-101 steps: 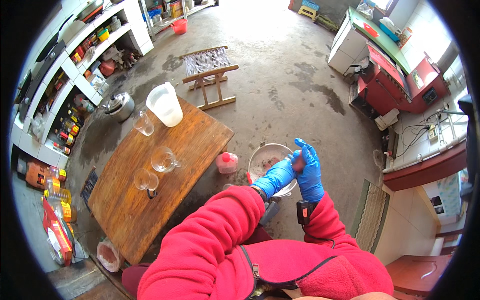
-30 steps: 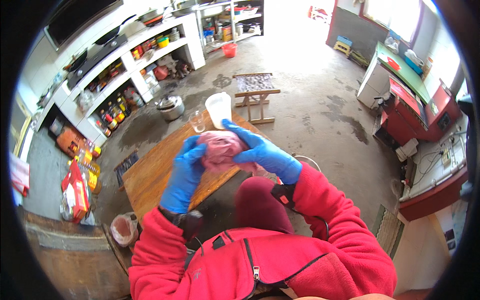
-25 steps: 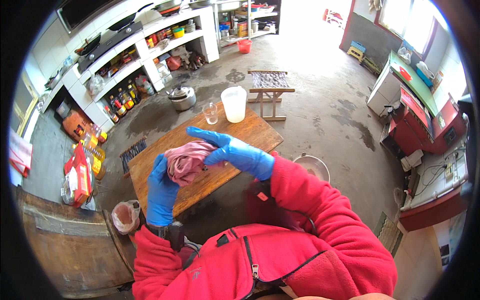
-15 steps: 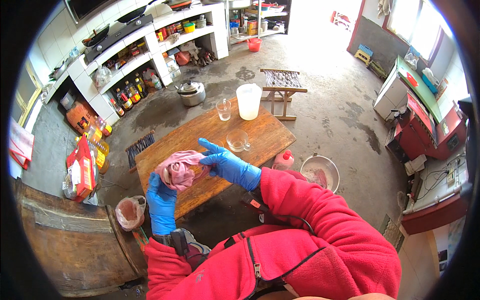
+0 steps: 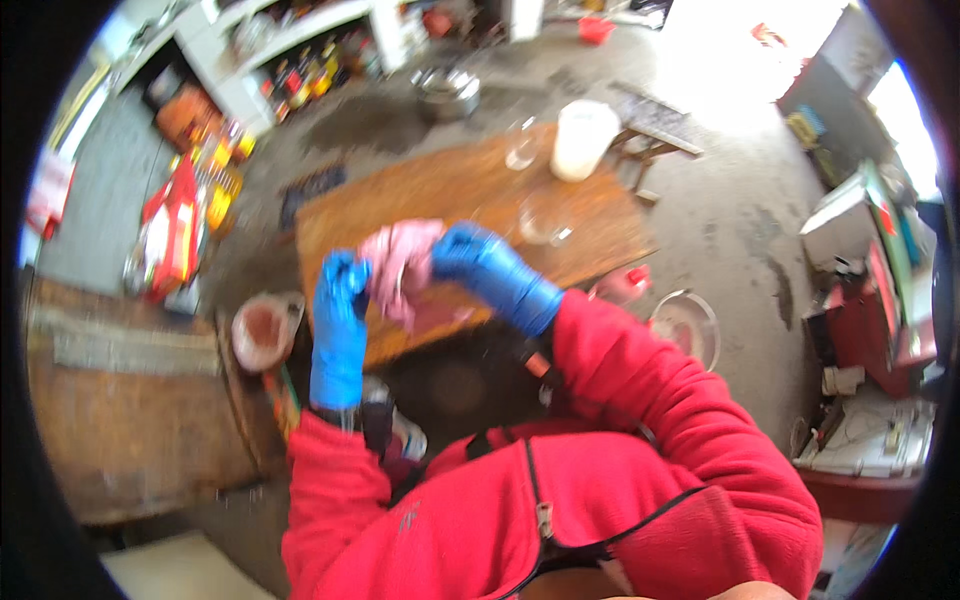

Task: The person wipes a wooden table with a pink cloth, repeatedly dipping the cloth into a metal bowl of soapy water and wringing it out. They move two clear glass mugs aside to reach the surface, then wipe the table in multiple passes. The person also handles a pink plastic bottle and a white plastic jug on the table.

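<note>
Head view: both blue-gloved hands, left [image 5: 340,300] and right [image 5: 480,265], closed on crumpled pink cloth [image 5: 400,265] between them, over near edge of low wooden counter [image 5: 600,225]; right hand nearer cloth's middle.

Daylight, bright; blown-out glare at one o'clock. Motion blur throughout, details soft. Fisheye bending toward rim; black vignette encircles frame.

Red zip fleece jacket, blue gloves on left hand [image 5: 338,305] and right hand [image 5: 478,262].
</note>
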Demonstrator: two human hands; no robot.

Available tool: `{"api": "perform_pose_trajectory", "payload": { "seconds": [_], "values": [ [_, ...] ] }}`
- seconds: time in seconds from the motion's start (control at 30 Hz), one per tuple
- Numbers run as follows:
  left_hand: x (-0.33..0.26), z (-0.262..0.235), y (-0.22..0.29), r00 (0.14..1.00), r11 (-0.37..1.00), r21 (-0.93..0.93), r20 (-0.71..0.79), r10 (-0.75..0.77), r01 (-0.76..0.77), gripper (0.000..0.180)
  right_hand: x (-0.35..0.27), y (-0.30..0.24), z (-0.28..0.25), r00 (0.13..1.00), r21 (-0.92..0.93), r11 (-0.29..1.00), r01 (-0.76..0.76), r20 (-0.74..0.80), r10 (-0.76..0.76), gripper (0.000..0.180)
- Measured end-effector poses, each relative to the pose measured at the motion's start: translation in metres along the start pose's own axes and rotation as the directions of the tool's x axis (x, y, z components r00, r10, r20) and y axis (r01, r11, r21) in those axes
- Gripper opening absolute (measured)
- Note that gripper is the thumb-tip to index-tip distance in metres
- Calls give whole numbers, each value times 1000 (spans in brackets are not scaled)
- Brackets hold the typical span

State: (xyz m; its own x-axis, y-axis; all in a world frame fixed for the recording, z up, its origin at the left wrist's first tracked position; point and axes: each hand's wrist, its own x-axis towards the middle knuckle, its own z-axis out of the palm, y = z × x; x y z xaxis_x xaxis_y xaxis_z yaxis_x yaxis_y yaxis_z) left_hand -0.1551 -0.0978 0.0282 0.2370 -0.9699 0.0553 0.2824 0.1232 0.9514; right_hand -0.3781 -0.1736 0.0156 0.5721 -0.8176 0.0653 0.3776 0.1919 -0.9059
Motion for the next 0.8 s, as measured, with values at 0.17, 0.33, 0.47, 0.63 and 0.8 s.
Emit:
{"api": "perform_pose_trajectory", "payload": {
  "seconds": [0.17,0.33,0.47,0.63,0.8],
  "values": [
    [1,-29,8,999,950,-309,-5,-54,50,16,23,5,10,989,129,981,-142,59,135,46],
    [-9,-1,10,999,984,-175,-37,-38,31,38,27,24,30,913,95,954,-285,329,240,79],
    [-3,-19,18,980,964,265,-195,40,14,42,42,32,26,995,-233,970,-73,49,86,46],
    [7,-67,-5,953,986,99,-259,158,-136,32,41,38,17,997,-98,992,-76,-18,74,33],
    [18,-116,-44,966,959,281,-254,45,30,32,29,24,4,962,-272,930,-248,-179,205,40]
  ]
}}
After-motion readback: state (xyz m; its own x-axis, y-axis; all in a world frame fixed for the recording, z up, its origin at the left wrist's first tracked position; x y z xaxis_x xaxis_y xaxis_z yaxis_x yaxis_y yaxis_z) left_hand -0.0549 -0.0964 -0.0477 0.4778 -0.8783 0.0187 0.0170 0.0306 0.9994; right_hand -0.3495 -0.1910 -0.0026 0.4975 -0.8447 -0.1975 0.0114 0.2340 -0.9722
